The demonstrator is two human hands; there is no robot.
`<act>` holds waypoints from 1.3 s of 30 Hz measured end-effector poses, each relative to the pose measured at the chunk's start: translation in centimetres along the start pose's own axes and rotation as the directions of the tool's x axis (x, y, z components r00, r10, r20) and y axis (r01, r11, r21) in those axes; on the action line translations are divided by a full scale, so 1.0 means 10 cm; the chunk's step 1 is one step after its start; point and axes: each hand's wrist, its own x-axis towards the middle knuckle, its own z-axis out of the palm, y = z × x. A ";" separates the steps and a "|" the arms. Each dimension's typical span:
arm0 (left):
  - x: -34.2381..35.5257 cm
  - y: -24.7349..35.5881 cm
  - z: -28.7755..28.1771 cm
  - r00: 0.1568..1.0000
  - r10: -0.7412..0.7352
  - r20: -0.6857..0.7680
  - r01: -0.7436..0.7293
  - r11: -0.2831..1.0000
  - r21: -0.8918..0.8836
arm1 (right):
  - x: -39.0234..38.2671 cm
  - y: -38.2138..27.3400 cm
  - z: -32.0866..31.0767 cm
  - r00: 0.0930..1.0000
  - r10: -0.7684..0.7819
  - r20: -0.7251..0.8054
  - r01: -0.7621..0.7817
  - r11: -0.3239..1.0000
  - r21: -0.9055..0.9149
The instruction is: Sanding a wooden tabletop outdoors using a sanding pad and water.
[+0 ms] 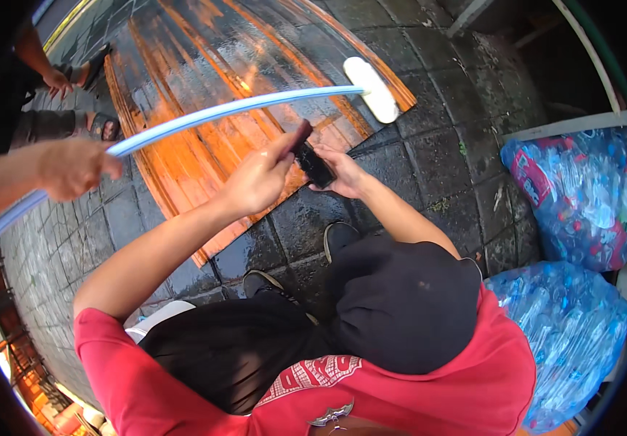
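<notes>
Between the two raised hands sits a dark phone [314, 164]: the right hand [340, 174] cups it from below with fingers curled around its edge, while the left hand [259, 180] is mostly closed, its forefinger stretched out to touch the top of the screen. Below lie wet paving stones [444, 156] and a soaked orange slatted panel [255, 73]. Someone else's hand [72, 168] grips a long blue-white mop handle [212, 115] sweeping just past the phone. I'd judge a knock from that pole could send the phone onto the wet stone; the one-handed hold looks light.
</notes>
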 end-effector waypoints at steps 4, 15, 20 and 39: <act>0.52 -0.38 0.73 0.915 0.400 0.045 -0.390 0.852 0.350 | 0.19 0.05 -0.14 0.968 -0.245 -0.057 0.250 0.921 0.299; 0.71 -0.78 1.23 0.905 -0.267 -0.333 -0.087 0.649 -0.756 | 0.14 0.22 -0.66 0.795 -0.346 -0.498 0.451 0.886 0.106; 0.63 -0.79 0.76 0.875 -0.253 -0.412 -0.146 0.674 -0.725 | 0.08 0.12 -0.39 0.768 -0.541 -0.343 -0.014 0.521 -0.853; 0.33 -1.37 0.26 0.887 -0.211 -0.410 0.323 0.919 0.226 | -0.49 -0.58 -1.08 0.559 -0.755 -0.343 0.462 0.627 -0.627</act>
